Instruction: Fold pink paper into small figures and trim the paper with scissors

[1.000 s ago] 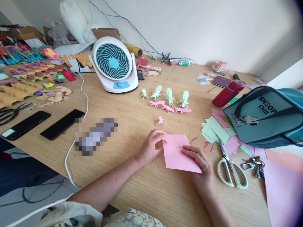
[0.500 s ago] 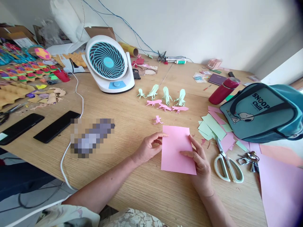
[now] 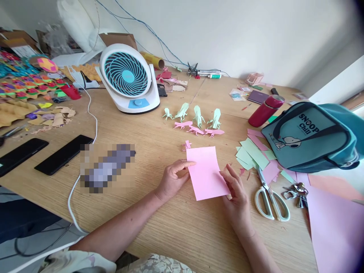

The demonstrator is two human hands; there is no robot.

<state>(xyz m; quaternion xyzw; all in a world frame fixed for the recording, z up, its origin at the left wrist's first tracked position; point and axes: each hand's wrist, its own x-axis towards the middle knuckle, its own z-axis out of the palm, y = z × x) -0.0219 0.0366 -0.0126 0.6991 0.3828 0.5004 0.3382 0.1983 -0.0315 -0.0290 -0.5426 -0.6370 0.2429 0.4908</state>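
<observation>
A pink sheet of paper (image 3: pixel 205 172) is held just above the wooden table (image 3: pixel 176 231) between both my hands. My left hand (image 3: pixel 172 178) pinches its left edge with thumb and fingers. My right hand (image 3: pixel 236 191) grips its right lower edge, fingers curled under it. A tiny pink folded figure (image 3: pixel 187 144) lies just beyond the sheet. Farther back stand green folded paper figures (image 3: pixel 198 115) and pink ones (image 3: pixel 199 129) in a row.
White-handled scissors (image 3: pixel 269 197) and keys (image 3: pixel 295 191) lie right of my right hand, near pink and green paper scraps (image 3: pixel 253 153). A teal bag (image 3: pixel 313 138), a red bottle (image 3: pixel 265 110), a desk fan (image 3: pixel 127 77), two black phones (image 3: pixel 64 153) and a white cable (image 3: pixel 74 182) surround the area.
The pink sheet has been turned from lying wide to standing tall and lifted off the table. Both hands shifted along its edges; the view drifted right.
</observation>
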